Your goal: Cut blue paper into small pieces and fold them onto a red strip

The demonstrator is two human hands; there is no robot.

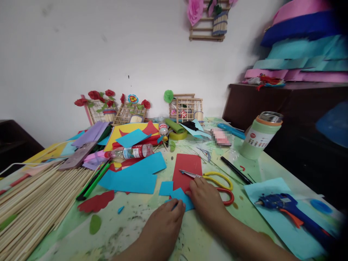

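Observation:
A small piece of blue paper (181,195) lies at the front middle of the table, between my two hands. My left hand (165,224) is closed, its curled fingertips and thumb on the paper's near left edge. On the paper's right side, my right hand (206,198) is bent over with fingers and thumb together on it; its grip is partly hidden. Scissors (217,177) with one yellow and one red handle lie just beyond my right hand, their blades across a red paper sheet (187,165). A small blue scrap (166,188) rests beside that sheet.
Bamboo sticks (40,203) and a green cutter (94,181) lie at left. A plastic bottle (133,151) sits among coloured papers. At right are a black marker (236,170), a green flask (259,136) and a blue glue gun (292,208). Stick crafts (189,110) stand against the wall.

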